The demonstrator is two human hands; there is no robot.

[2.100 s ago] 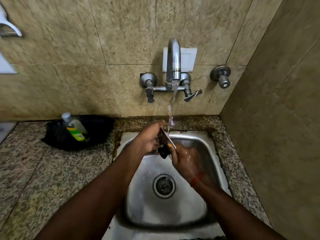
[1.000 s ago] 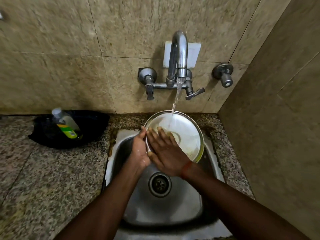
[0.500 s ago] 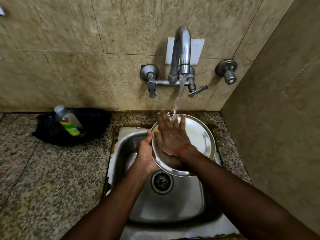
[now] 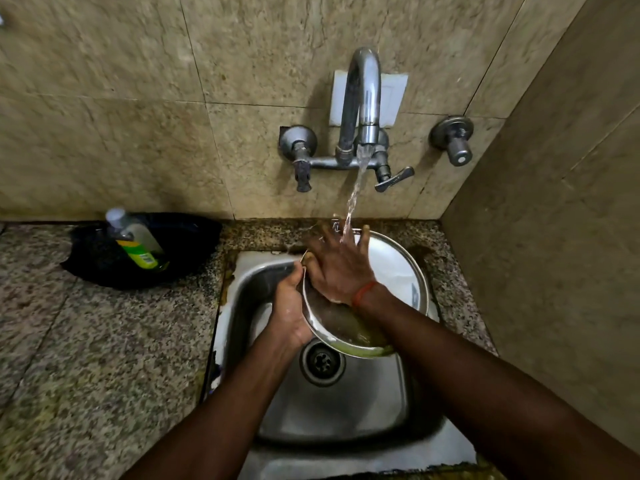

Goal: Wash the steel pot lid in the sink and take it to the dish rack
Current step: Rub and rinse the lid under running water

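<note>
Right hand (image 4: 341, 268) now higher across lid (image 4: 398, 271), left hand (image 4: 289, 313) fingers at rim.

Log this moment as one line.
phase: rinsing | left hand: grips steel pot lid rim | right hand: flat on lid | tap: running

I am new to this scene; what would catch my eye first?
First, the round steel pot lid held over the steel sink, the left hand gripping its rim, the right hand spread flat on it. Water runs from the curved chrome wall tap onto the right hand's fingers.
</note>
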